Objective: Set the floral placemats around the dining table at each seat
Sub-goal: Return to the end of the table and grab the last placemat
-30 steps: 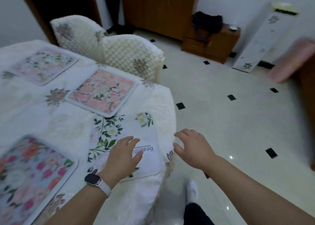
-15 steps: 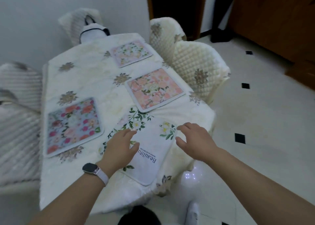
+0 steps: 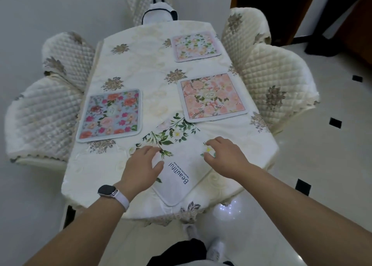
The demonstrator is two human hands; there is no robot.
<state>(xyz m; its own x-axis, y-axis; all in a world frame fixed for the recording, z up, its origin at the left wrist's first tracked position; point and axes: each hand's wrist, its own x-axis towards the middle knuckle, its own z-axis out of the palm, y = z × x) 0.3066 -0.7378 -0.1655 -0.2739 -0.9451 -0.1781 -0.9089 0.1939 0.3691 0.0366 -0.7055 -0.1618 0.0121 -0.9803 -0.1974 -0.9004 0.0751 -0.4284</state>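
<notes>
A white placemat (image 3: 182, 157) with green sprigs and the word "Beautiful" lies skewed at the near end of the dining table (image 3: 145, 68), one corner over the edge. My left hand (image 3: 142, 167) rests flat on its left part, fingers spread. My right hand (image 3: 225, 155) touches its right edge with curled fingertips. Three more floral placemats lie flat: a blue one with red and pink flowers (image 3: 110, 115) at the left, a peach one (image 3: 212, 97) at the right, and a pale pink one (image 3: 195, 46) at the far right.
Cream quilted chairs stand close to the table: two at the left (image 3: 40, 114), two at the right (image 3: 275, 80), one at the far end holding a black-and-white bag (image 3: 159, 14). A wall runs along the left. Tiled floor (image 3: 332, 165) lies to the right. My feet (image 3: 215, 247) are below.
The view has swung left, bringing the whole table into sight. My right hand has moved from beyond the table's edge onto the white placemat. The left hand has stayed on it.
</notes>
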